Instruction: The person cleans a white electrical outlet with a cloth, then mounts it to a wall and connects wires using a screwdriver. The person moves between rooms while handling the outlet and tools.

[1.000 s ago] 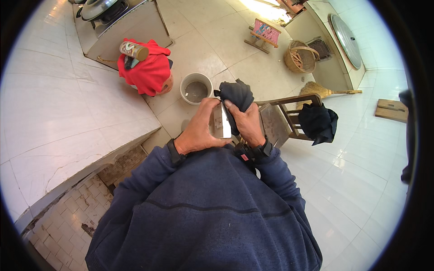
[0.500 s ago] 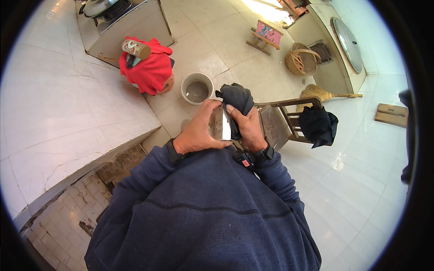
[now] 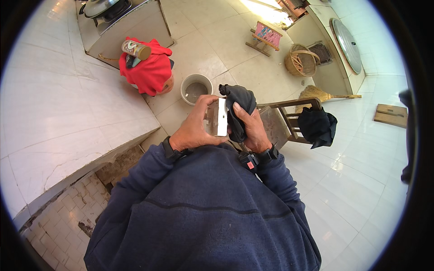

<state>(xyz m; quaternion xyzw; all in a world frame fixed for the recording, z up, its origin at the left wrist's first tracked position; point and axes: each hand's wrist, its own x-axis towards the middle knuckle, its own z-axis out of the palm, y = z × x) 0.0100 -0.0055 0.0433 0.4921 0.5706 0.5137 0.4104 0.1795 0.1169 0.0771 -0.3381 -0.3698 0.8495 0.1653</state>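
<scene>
My left hand [image 3: 195, 124] is wrapped round a small flat box-like piece [image 3: 221, 118] with a bright white edge and small dark openings; I cannot make out its exact kind. Its thumb and fingers grip opposite ends. A bunched black cloth [image 3: 239, 101] is in my right hand [image 3: 254, 128], whose thumb lies over the cloth. The cloth is right beside the white edge, with a narrow gap showing between them. Both hands are in front of my chest, and black bands circle both wrists.
A pale bucket [image 3: 197, 89] stands on the tiled floor beyond my hands. At the left a jar [image 3: 136, 49] lies on a red cloth [image 3: 151, 67] beside a tiled ledge [image 3: 81, 113]. A wooden chair [image 3: 275, 126] with another black cloth [image 3: 318, 127], a broom [image 3: 316, 94] and a basket [image 3: 300, 63] are right.
My right hand and the black cloth have drawn slightly right, away from the box-like piece. The piece has turned, so more of its white edge shows. My left hand keeps its grip.
</scene>
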